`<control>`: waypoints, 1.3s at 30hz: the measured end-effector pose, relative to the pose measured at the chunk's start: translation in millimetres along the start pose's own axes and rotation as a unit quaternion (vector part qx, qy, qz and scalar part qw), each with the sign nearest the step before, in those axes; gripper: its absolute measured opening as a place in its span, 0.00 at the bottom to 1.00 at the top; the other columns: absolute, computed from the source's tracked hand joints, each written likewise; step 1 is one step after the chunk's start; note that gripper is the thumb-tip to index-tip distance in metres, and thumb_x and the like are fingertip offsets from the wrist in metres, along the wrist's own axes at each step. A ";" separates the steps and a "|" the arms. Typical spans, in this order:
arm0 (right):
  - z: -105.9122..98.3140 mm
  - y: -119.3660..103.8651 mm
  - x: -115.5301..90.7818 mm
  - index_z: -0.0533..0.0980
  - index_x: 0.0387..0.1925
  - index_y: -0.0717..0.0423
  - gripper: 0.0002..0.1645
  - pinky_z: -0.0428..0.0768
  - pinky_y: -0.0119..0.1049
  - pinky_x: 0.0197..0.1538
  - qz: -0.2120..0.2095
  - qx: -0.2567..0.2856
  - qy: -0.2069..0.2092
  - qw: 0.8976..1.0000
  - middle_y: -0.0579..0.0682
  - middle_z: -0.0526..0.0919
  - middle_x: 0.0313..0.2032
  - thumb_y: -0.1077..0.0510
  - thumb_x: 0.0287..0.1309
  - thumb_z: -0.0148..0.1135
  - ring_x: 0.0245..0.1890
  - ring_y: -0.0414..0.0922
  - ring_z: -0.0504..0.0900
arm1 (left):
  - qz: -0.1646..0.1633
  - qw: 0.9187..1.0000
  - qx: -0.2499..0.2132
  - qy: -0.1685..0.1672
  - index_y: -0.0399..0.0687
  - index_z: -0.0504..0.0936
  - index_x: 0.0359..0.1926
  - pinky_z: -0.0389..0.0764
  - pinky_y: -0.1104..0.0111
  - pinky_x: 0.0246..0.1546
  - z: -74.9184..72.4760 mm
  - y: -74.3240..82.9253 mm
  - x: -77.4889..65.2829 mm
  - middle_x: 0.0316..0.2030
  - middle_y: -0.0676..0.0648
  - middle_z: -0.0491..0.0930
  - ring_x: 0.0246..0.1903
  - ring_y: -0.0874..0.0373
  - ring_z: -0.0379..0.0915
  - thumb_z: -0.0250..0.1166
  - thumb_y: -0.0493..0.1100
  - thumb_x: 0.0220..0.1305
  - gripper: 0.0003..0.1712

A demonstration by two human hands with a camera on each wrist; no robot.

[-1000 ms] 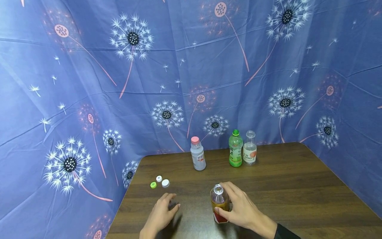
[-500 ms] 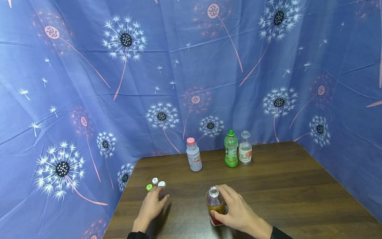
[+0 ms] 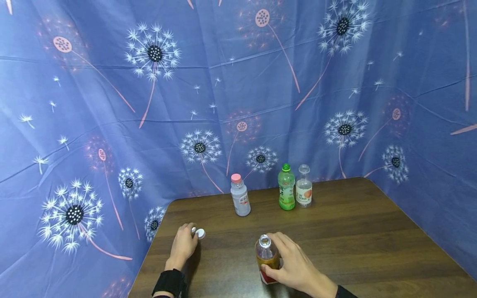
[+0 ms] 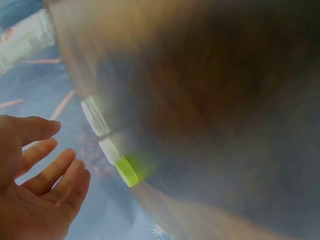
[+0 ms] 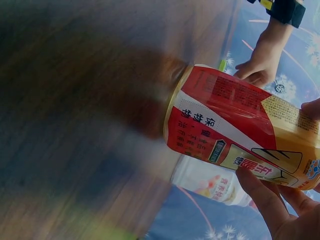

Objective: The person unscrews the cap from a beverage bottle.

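Observation:
My right hand (image 3: 296,265) grips an uncapped drink bottle (image 3: 263,265) standing on the table, thumb on the near side. Its red and gold label (image 5: 225,120) fills much of the right wrist view. Over at the left, my left hand (image 3: 182,243) reaches above the loose bottle caps, fingers relaxed and apart. Beside its thumb lies a larger white cap (image 3: 200,234), with a smaller white cap (image 3: 193,229) partly covered. The lime green cap (image 4: 128,172) is hidden in the head view but shows in the left wrist view, where the hand holds nothing.
A bottle with a pink cap (image 3: 240,198) stands at the back of the wooden table (image 3: 346,231). To its right are an uncapped green bottle (image 3: 286,190) and an uncapped clear bottle (image 3: 304,190). A blue dandelion-print cloth (image 3: 231,91) hangs behind the table.
My left hand has moved forward and left to the caps, covering the green one. The right hand keeps hold of the bottle in place. The head view has shifted slightly.

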State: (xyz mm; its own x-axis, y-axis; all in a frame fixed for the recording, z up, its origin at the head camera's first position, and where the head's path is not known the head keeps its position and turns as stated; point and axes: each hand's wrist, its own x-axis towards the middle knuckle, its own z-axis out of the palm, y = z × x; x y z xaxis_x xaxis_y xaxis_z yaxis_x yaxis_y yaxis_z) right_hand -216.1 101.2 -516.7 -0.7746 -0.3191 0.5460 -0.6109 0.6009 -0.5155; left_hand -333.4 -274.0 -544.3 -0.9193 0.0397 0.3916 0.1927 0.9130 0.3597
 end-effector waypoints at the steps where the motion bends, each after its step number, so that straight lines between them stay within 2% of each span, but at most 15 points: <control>1: 0.4 0.3 -0.1 0.68 0.65 0.35 0.45 0.83 0.29 0.39 -0.001 -0.002 0.003 1.000 0.30 0.75 0.51 0.45 0.46 0.81 0.45 0.32 0.78 | -0.005 1.000 0.006 -0.003 0.34 0.83 0.52 0.80 0.46 0.52 0.0 -2.4 4.1 0.46 0.35 0.84 0.49 0.37 0.80 0.71 0.35 0.58 0.20; 9: 3.1 1.5 -1.1 0.69 0.64 0.37 0.44 0.82 0.28 0.38 -0.004 0.003 0.010 1.000 0.31 0.75 0.50 0.46 0.46 0.81 0.45 0.32 0.78 | -0.019 0.999 0.028 -0.041 0.36 0.82 0.55 0.78 0.42 0.52 3.9 -14.3 26.4 0.51 0.32 0.80 0.50 0.31 0.76 0.69 0.33 0.58 0.22; 13: 3.0 1.3 0.4 0.70 0.63 0.37 0.45 0.82 0.27 0.38 0.003 0.002 0.013 1.000 0.30 0.75 0.50 0.46 0.44 0.81 0.45 0.32 0.78 | -0.018 0.998 0.042 -0.049 0.38 0.83 0.55 0.79 0.39 0.47 9.7 -16.9 33.3 0.55 0.32 0.78 0.52 0.30 0.74 0.70 0.34 0.57 0.23; 17: 2.0 0.4 0.0 0.70 0.63 0.37 0.44 0.82 0.27 0.38 0.010 0.000 0.013 1.000 0.30 0.75 0.49 0.47 0.44 0.82 0.44 0.32 0.78 | -0.021 0.996 0.059 -0.061 0.40 0.84 0.53 0.80 0.39 0.41 16.9 -20.3 39.1 0.52 0.34 0.80 0.49 0.31 0.76 0.70 0.37 0.58 0.20; 24: 3.6 -0.9 -1.4 0.69 0.64 0.36 0.45 0.82 0.27 0.38 0.010 0.006 0.012 1.000 0.30 0.75 0.49 0.47 0.43 0.82 0.44 0.32 0.78 | -0.038 0.995 0.052 -0.078 0.44 0.86 0.47 0.81 0.40 0.40 20.3 -24.5 42.5 0.46 0.38 0.82 0.48 0.33 0.79 0.68 0.36 0.59 0.14; 31: 4.6 -0.9 -2.5 0.70 0.63 0.35 0.45 0.82 0.29 0.39 0.007 -0.010 0.020 1.000 0.29 0.74 0.50 0.47 0.42 0.82 0.44 0.31 0.78 | -0.034 0.992 0.065 -0.104 0.40 0.84 0.52 0.81 0.42 0.43 20.7 -25.2 42.6 0.47 0.37 0.82 0.48 0.34 0.79 0.65 0.28 0.52 0.23; 39: 2.3 -1.7 -2.6 0.70 0.62 0.35 0.43 0.81 0.30 0.39 0.005 -0.017 0.016 1.000 0.29 0.74 0.49 0.45 0.44 0.80 0.44 0.31 0.77 | -0.031 0.993 0.064 -0.099 0.39 0.86 0.47 0.81 0.43 0.47 23.2 -30.6 42.9 0.43 0.37 0.83 0.48 0.35 0.79 0.65 0.28 0.54 0.17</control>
State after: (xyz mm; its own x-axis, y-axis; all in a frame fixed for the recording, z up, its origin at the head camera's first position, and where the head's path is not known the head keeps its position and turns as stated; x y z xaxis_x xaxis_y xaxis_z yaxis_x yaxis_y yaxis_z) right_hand -213.4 99.3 -518.8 -0.7746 -0.2904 0.5619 -0.5970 0.6291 -0.4979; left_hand -386.7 -290.8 -558.1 -0.9799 0.0494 0.1932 0.1002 0.9596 0.2628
